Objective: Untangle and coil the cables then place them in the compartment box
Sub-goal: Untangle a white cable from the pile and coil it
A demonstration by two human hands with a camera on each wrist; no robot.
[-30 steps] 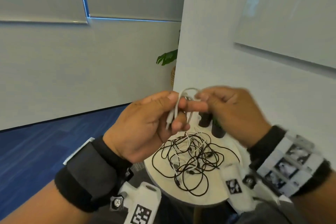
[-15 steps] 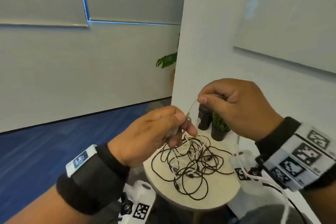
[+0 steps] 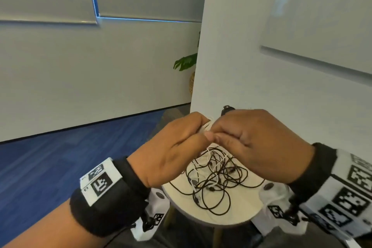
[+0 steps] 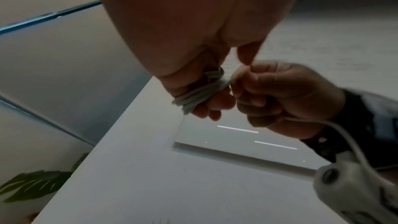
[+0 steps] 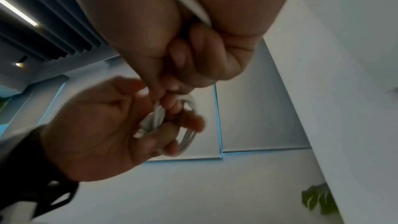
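While our left hand (image 3: 171,147) grips the coiled white cable (image 4: 198,93) wound crosswise round its fingers, our right hand (image 3: 255,143), touching it from the right, pinches the cable's loose end, so we judge the last turn falls to the right.

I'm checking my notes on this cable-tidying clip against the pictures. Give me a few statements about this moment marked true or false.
1. The thin white cable is wound in loops around the left hand's fingers. True.
2. The right hand hangs idle, away from the cable. False: it pinches the white cable right beside the left hand's grip.
3. A tangle of thin black cables lies on the round pale table. True.
4. The hands rest flat on the table. False: they are raised above it.
5. A green leafy plant shows past the white wall's edge. True.
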